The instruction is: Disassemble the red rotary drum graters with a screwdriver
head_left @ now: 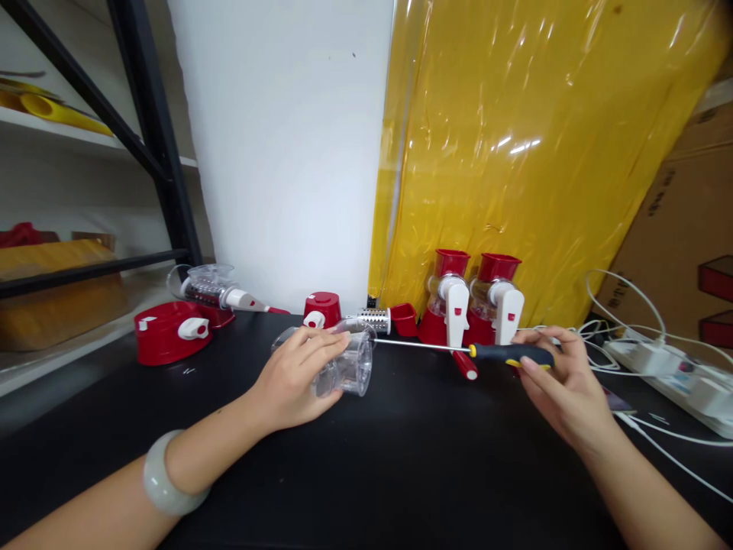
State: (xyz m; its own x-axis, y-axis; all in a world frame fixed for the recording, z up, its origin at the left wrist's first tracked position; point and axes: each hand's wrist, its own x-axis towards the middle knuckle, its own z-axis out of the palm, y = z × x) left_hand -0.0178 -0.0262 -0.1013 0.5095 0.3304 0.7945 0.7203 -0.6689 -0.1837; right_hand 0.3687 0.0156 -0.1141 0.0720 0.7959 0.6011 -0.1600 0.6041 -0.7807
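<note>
Your left fingers (327,353) clasp the clear housing (358,367) | your right fingers (544,380) pinch the screwdriver (489,352) | its long axis runs sideways, nearly level, pointing left toward the housing

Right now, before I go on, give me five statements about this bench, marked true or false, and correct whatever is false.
1. The right grip holds a screwdriver with a dark, yellow-trimmed handle. True.

2. The left grip is on a red plastic base. False: the left grip is on a clear cylindrical plastic housing.

3. Two red-and-white crank-handled graters stand side by side in front of yellow plastic sheeting. True.

4. The smooth, pale greenish-grey bangle is on the right arm. False: the bangle is on the left arm.

5. A red oval base with a white knob sits at the left on the black tabletop. True.
</note>
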